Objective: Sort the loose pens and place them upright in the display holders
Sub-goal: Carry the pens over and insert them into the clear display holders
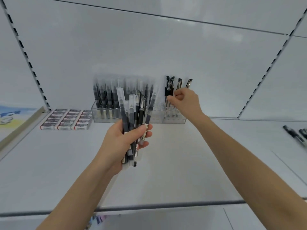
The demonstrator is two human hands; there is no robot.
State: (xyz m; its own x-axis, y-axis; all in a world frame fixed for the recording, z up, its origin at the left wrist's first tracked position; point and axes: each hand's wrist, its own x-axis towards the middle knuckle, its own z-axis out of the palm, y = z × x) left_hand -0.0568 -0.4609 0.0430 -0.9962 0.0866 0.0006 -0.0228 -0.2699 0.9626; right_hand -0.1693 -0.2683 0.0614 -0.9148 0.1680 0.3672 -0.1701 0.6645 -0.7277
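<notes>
My left hand (123,143) grips a fanned bundle of loose pens (132,112), clear-capped and black ones, held upright above the shelf. Behind it a clear display holder (101,116) is packed with upright clear-capped pens. To its right, a second clear holder (174,119) has a few black-grip pens (168,87) standing in it. My right hand (184,101) is at that holder, fingers curled, with thumb and forefinger pinching one of the black-grip pens. Several more loose black pens (294,135) lie at the far right of the shelf.
Rows of boxed erasers (66,119) sit left of the holders. A flat illustrated book (16,120) lies at the far left. The white shelf (166,171) has a dark front edge; slotted uprights run up the back wall on both sides.
</notes>
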